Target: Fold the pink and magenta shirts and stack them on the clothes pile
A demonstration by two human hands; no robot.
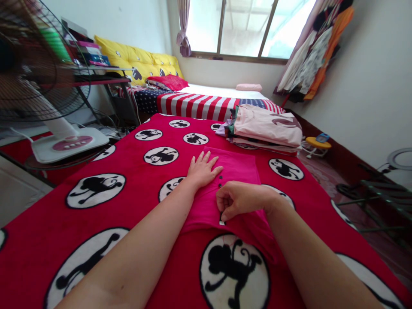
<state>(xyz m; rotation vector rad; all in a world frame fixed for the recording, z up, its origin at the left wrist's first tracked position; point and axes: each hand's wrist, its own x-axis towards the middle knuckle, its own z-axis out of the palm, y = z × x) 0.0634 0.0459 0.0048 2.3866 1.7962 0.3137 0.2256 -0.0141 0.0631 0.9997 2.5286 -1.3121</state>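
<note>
A bright pink shirt [206,210] lies folded on the red blanket, with small dark buttons down its middle and a white tag [222,222] near its front edge. My left hand [203,170] rests flat on the shirt's left side, fingers spread. On the shirt's right half, my right hand [236,198] is closed, thumb and fingers pinched together at the cloth just above the tag. What lies between these fingertips is partly hidden by the hand.
The red blanket [128,231] has black monkeys in white circles. A stack of folded clothes [267,126] sits at its far right. A fan [69,139] stands at left, a bed [206,105] lies beyond, and clothes [317,53] hang at right near a yellow stool [318,143].
</note>
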